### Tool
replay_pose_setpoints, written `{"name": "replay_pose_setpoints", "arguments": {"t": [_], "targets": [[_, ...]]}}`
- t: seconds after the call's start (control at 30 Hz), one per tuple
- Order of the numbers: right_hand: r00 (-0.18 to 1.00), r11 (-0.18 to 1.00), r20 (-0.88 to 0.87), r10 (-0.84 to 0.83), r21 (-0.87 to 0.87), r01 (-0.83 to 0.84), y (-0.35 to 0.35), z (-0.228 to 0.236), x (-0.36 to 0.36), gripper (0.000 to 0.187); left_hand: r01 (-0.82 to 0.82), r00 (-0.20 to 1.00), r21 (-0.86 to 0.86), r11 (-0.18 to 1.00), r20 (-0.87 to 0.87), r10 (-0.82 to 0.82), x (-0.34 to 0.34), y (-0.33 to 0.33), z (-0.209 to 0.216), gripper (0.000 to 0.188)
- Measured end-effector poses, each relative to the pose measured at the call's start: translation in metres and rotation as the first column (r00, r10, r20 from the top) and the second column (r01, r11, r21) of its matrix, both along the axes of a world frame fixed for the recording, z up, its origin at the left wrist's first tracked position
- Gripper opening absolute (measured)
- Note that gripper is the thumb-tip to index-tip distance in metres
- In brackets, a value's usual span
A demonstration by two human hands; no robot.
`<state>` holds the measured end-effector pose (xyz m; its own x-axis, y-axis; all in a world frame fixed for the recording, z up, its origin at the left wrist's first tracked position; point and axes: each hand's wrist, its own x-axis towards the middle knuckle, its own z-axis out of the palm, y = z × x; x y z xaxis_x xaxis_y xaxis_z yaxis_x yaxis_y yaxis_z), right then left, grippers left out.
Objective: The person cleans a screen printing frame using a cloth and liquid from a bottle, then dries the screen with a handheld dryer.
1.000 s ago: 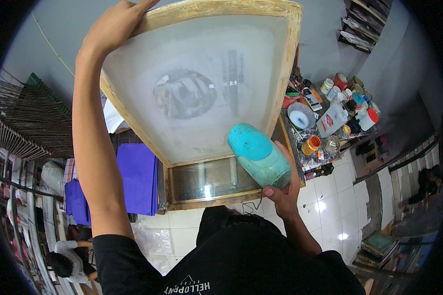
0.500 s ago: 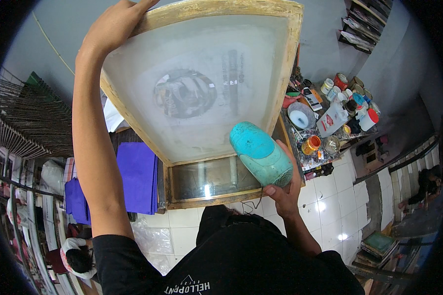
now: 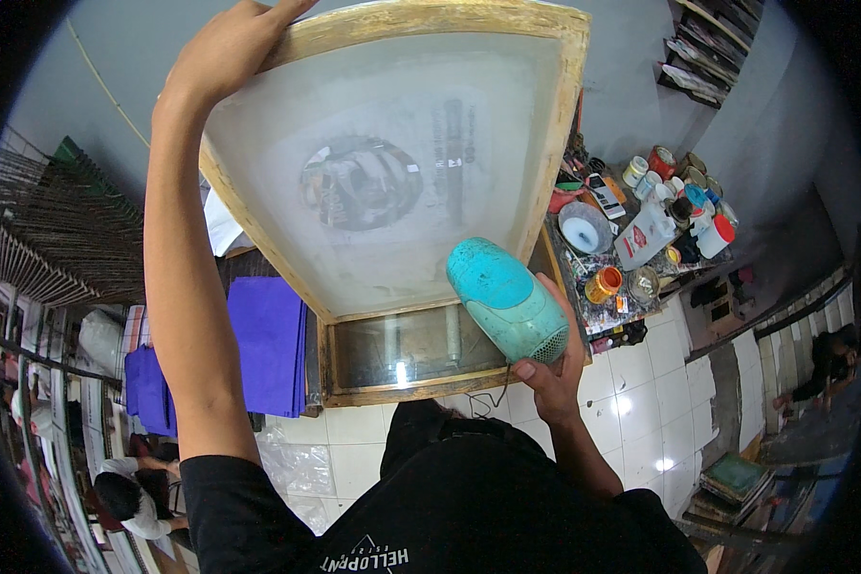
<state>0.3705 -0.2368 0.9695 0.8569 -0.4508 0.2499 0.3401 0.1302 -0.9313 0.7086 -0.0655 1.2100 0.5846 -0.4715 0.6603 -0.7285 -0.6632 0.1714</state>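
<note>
My left hand (image 3: 231, 50) grips the upper left corner of a wooden-framed printing screen (image 3: 383, 258), its fingertips hidden behind the frame. The pale mesh carries a round, clearer design and a narrow column of marks. The screen stands tilted up, its lower edge on a wooden box with a glass top (image 3: 397, 352). My right hand (image 3: 555, 373) is closed round a turquoise hair dryer (image 3: 507, 301) with a vented rear end, held in front of the mesh's lower right part. A dark cord hangs below the dryer.
To the left lie purple fabric sheets (image 3: 266, 344) and a wire drying rack (image 3: 57, 230). On the right, a cluttered table holds an orange jar (image 3: 604, 284), a plastic jug (image 3: 646, 234), a bowl (image 3: 585, 228) and several tubs. Another person (image 3: 134, 497) sits at lower left.
The screen's upper edge has shifted very slightly to the right and down with my left hand. The dryer stays nearly still. The person at lower left has moved, and their arms now show.
</note>
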Motion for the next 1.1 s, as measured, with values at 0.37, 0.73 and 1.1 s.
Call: {"name": "replay_pose_setpoints", "arguments": {"t": [0.37, 0.73, 1.1], "targets": [[1.0, 1.0, 0.001, 0.002, 0.01, -0.002, 0.0, -0.002, 0.001, 0.101, 0.016, 1.0, 0.047, 0.999, 0.011, -0.016, -0.001, -0.002, 0.0, 0.079], [1.0, 1.0, -0.011, 0.001, 0.005, -0.001, -0.001, 0.0, 0.003, 0.101, -0.064, 0.993, 0.116, 0.991, -0.088, 0.075, 0.002, -0.001, 0.008, 0.079], [1.0, 1.0, 0.012, 0.004, 0.006, -0.004, -0.001, 0.0, 0.003, 0.1, -0.03, 0.998, 0.093, 0.995, -0.06, 0.036, 0.01, 0.002, 0.002, 0.075]]}}
